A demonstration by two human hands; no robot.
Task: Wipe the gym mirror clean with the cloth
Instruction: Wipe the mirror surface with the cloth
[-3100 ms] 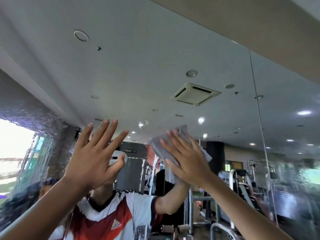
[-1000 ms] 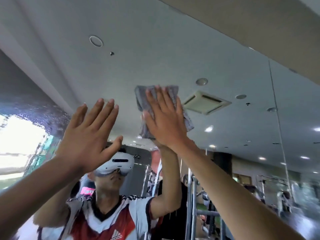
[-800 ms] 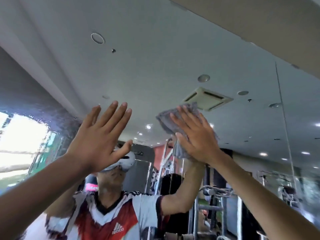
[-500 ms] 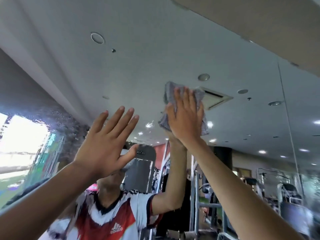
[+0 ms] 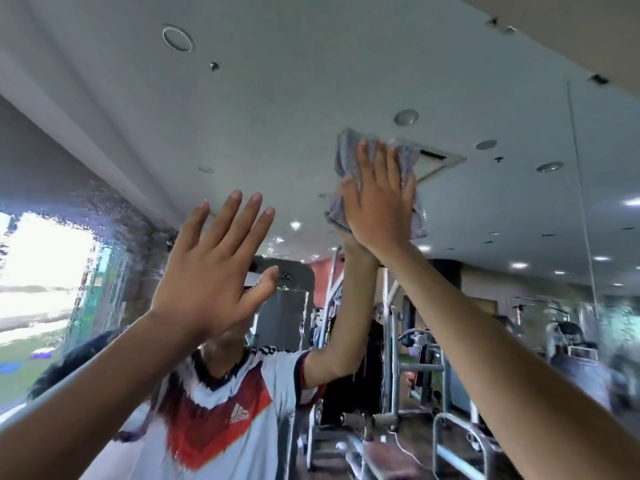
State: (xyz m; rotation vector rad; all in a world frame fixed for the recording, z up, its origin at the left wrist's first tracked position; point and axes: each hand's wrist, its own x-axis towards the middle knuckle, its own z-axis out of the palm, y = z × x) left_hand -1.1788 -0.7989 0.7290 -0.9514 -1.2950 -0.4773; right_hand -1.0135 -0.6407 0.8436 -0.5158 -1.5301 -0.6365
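Note:
The gym mirror (image 5: 284,109) fills the view and reflects the ceiling, gym machines and a person in a white and red shirt. My right hand (image 5: 379,206) is raised high with straight fingers and presses a crumpled grey cloth (image 5: 346,157) flat against the glass. My left hand (image 5: 211,271) is held up beside it, lower and to the left, fingers spread and holding nothing; whether it touches the glass is unclear. The left part of the mirror is wet and streaky (image 5: 114,230).
A vertical seam (image 5: 581,209) between mirror panels runs down the right side. The mirror's top edge meets a beige wall strip (image 5: 588,36) at the upper right. Reflected gym machines (image 5: 408,358) show at lower right.
My right hand swept the cloth down to the right and back up; it now sits slightly higher and further right on the glass. My left hand stayed raised, barely shifting.

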